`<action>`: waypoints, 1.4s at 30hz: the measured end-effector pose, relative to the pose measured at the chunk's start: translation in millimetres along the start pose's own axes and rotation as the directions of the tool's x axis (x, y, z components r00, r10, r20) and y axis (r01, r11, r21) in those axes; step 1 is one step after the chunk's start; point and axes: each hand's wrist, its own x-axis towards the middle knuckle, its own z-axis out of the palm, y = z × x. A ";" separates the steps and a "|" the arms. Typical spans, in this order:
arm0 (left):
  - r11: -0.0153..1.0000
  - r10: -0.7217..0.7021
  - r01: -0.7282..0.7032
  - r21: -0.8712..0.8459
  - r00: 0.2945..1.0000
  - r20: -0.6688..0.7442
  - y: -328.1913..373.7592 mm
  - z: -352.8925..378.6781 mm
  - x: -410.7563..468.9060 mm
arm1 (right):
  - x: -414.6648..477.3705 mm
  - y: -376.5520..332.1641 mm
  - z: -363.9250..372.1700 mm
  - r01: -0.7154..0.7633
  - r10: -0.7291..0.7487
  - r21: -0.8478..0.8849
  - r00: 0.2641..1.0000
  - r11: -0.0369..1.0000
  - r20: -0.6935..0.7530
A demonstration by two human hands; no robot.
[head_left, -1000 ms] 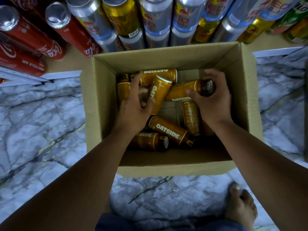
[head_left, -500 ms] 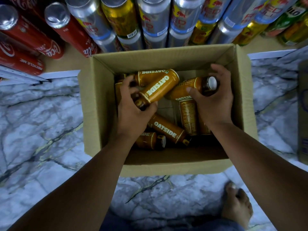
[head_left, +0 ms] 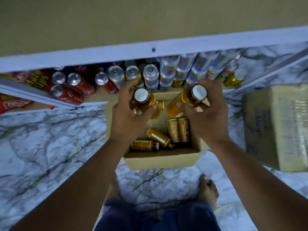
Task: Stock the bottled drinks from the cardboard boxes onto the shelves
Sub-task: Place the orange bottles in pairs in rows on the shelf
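Observation:
My left hand point(head_left: 131, 114) grips an orange Oatside bottle point(head_left: 143, 100) with a white cap, held upright above the open cardboard box point(head_left: 160, 161). A second orange bottle point(head_left: 186, 100) sits in my right hand point(head_left: 203, 114), its cap facing me. Both bottles hang well above the box, at about the level of the lower shelf front. Several more Oatside bottles point(head_left: 158, 138) lie loose on the box floor. An empty tan shelf board point(head_left: 150, 19) with a white front edge point(head_left: 150, 53) spans the top of the view.
Red cola cans point(head_left: 75, 87) and silver-blue cans point(head_left: 168, 75) fill the bottom shelf behind the box. A taped cardboard box point(head_left: 276, 127) stands on the marble floor at right. Snack packets point(head_left: 20, 100) lie at far left. My bare foot point(head_left: 209, 192) is near the box.
Both hands have lifted a bottle each out of the box and raised them. My head has risen, so the upper shelf and the right-hand box have come into view.

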 end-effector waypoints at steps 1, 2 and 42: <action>1.000 0.012 -0.012 -0.008 1.000 -0.002 24.4 -7.7 -4.1 | -1.8 -23.6 -10.9 0.013 -0.013 0.001 1.000 1.000 0.006; 1.000 0.026 -0.026 -0.007 1.000 -0.006 49.0 -15.1 -8.4 | -4.1 -47.8 -21.7 0.024 -0.024 0.005 1.000 1.000 0.011; 0.846 0.533 -0.520 0.119 0.815 -0.229 660.2 -280.5 -26.7 | 53.6 -676.0 -225.0 0.511 -0.509 -0.022 0.851 0.859 -0.131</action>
